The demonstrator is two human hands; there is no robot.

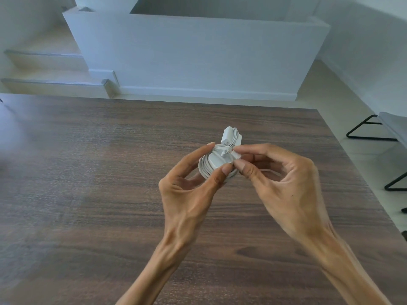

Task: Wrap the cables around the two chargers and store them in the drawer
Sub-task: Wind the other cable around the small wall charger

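Note:
I hold a white charger (pixel 214 161) above the dark wooden table (pixel 110 172), its white cable coiled around it in several loops. My left hand (pixel 189 190) grips the charger between thumb and fingers. My right hand (pixel 282 181) pinches the cable's end at the charger's top right. Just behind, a second white charger (pixel 232 135) rests on the table with its cable wound around it. No drawer is in view.
Beyond the table's far edge stand a white half wall (pixel 198 51) and pale steps (pixel 44 69) at the left. At the right edge, a grey seat on black wire legs (pixel 374 128) stands on the light floor.

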